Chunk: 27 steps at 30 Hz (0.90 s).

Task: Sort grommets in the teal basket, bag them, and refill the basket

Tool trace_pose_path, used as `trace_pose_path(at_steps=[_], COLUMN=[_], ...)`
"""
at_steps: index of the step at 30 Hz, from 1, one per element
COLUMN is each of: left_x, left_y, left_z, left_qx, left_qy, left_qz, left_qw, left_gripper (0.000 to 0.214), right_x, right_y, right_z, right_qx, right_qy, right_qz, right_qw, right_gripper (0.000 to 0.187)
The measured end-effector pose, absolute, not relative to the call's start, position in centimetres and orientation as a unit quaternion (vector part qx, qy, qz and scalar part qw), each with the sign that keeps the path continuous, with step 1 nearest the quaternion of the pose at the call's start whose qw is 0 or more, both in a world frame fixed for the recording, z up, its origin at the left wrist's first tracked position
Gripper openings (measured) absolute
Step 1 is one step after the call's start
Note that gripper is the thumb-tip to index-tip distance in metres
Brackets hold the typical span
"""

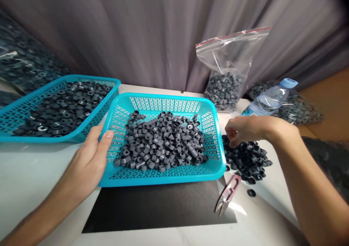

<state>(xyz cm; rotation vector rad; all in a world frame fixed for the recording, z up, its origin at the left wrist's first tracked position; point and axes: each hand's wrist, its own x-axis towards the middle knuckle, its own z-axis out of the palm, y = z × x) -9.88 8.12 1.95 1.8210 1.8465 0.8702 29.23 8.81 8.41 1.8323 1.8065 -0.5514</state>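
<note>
My left hand [94, 157] is closed on the left rim of a turquoise plastic basket [163, 180], thumb over the edge. Many small grey plastic rings [166, 140] lie heaped in that basket. Just past its right end, my right hand [242, 129] hangs over a pile of black plastic caps [251, 162], with its fingers curled together. Whether anything is between those fingertips I cannot make out. Below the pile lie pink-handled thread snips [229, 195], blades toward me. A single black cap [251, 193] sits apart from the heap.
A second turquoise basket [79, 135] of grey rings stands at the left. Behind are a zip bag [225, 89] of rings, a water bottle [272, 97] and another filled bag [302, 109]. A black mat [160, 209] lies under the basket's front; a grey curtain [136, 39] hangs behind.
</note>
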Motion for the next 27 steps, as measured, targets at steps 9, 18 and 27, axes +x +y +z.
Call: trace_pose_path(at_steps=[9,18,27], left_x=[-9.8,-9.9,-9.9], left_y=[8.0,8.2,8.3], left_z=[2.0,2.0,1.9], left_qx=[0.656,0.653,0.647], left_qy=[0.659,0.659,0.665], left_qz=[0.308,0.311,0.308], left_qw=[0.201,0.206,0.209], left_gripper=[0.042,0.048,0.053], right_x=[31.1,29.5,30.8], right_y=[8.7,8.8,8.7], right_z=[8.6,8.5,8.9], right_qx=[0.639,0.670,0.668], right_qy=[0.704,0.663,0.674], right_qz=[-0.234,-0.220,-0.230], right_qw=[0.204,0.252,0.215], right_gripper=[0.018,0.024,0.021])
